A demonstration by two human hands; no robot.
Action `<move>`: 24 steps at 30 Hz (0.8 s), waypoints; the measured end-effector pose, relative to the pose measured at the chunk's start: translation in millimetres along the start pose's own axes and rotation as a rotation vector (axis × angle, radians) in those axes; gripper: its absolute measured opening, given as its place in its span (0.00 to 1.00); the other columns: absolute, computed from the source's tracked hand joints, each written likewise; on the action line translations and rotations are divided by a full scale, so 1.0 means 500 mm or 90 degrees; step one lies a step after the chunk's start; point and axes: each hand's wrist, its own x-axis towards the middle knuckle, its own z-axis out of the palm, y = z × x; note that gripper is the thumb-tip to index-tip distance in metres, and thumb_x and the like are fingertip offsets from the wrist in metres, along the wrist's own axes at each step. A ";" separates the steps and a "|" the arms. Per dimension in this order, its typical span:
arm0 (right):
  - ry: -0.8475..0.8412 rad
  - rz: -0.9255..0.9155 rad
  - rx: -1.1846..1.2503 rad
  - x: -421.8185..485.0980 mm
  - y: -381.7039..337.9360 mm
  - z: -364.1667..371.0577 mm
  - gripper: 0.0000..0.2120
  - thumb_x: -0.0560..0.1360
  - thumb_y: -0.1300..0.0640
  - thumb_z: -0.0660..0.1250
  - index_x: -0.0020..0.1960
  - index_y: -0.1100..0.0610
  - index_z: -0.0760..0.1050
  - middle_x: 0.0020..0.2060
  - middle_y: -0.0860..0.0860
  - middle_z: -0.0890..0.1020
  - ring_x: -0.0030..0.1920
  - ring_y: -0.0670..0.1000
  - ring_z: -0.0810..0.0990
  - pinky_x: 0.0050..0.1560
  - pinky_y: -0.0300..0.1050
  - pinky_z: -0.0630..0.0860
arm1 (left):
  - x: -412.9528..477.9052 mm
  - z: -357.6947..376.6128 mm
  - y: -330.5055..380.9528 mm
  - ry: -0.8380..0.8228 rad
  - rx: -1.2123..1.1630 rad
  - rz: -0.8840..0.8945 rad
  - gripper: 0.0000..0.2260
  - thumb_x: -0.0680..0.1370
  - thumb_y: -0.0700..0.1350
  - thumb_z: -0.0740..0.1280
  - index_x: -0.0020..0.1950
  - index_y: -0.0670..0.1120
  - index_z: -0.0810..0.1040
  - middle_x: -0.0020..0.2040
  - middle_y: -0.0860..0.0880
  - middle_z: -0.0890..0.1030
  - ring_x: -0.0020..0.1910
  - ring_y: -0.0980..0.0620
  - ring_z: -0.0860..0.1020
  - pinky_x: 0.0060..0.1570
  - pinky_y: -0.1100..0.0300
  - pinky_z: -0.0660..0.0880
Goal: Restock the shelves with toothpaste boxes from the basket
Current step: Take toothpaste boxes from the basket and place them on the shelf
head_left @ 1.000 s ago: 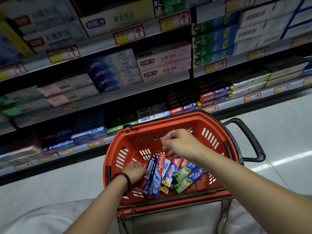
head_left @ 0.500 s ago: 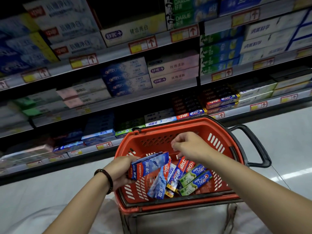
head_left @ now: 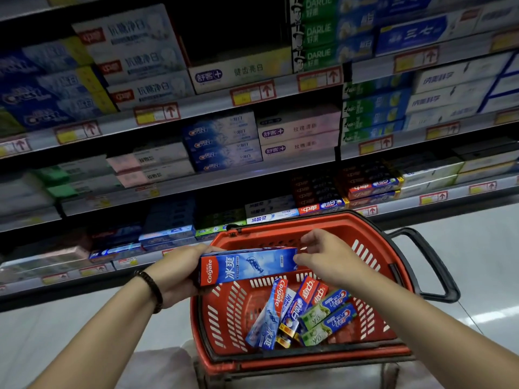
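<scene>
A red plastic basket (head_left: pixel 373 248) stands in front of me, with several toothpaste boxes (head_left: pixel 303 313) lying in its bottom: blue, red and green ones. Above the basket's left rim I hold a blue and red Colgate box (head_left: pixel 247 265) level. My left hand (head_left: pixel 174 273) grips its left end, a dark bead bracelet on the wrist. My right hand (head_left: pixel 328 256) pinches its right end with curled fingers. Behind the basket rise the shelves (head_left: pixel 224 181), stacked with toothpaste boxes in rows.
The basket's black handle (head_left: pixel 427 265) sticks out to the right. Price tags with red arrows line the shelf edges (head_left: pixel 252 92). A dark gap (head_left: pixel 233 37) opens in the top shelf row. Pale floor (head_left: pixel 463 248) runs to the right.
My left hand has lifted the Colgate box out of the basket and turned it level. My right hand has come onto its right end. The view has tilted up toward the shelves.
</scene>
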 end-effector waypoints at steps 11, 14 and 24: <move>-0.004 -0.004 0.222 -0.016 -0.031 0.012 0.09 0.83 0.56 0.70 0.63 0.50 0.78 0.53 0.49 0.87 0.50 0.47 0.88 0.52 0.53 0.87 | -0.001 -0.025 0.020 -0.067 -0.132 -0.013 0.15 0.86 0.47 0.58 0.63 0.44 0.81 0.56 0.40 0.87 0.47 0.45 0.83 0.36 0.54 0.76; 0.021 0.005 0.243 -0.018 -0.037 0.007 0.10 0.82 0.57 0.71 0.63 0.51 0.79 0.51 0.50 0.88 0.49 0.49 0.89 0.51 0.52 0.86 | 0.000 -0.021 0.024 -0.065 -0.169 -0.028 0.17 0.86 0.53 0.61 0.65 0.43 0.80 0.57 0.38 0.86 0.46 0.45 0.84 0.31 0.56 0.77; 0.050 0.012 0.291 0.002 -0.068 0.027 0.11 0.78 0.56 0.74 0.60 0.54 0.80 0.47 0.53 0.89 0.45 0.54 0.89 0.49 0.56 0.85 | 0.012 -0.046 0.038 -0.020 -0.225 0.011 0.30 0.82 0.65 0.62 0.69 0.41 0.77 0.56 0.39 0.86 0.47 0.45 0.83 0.32 0.58 0.75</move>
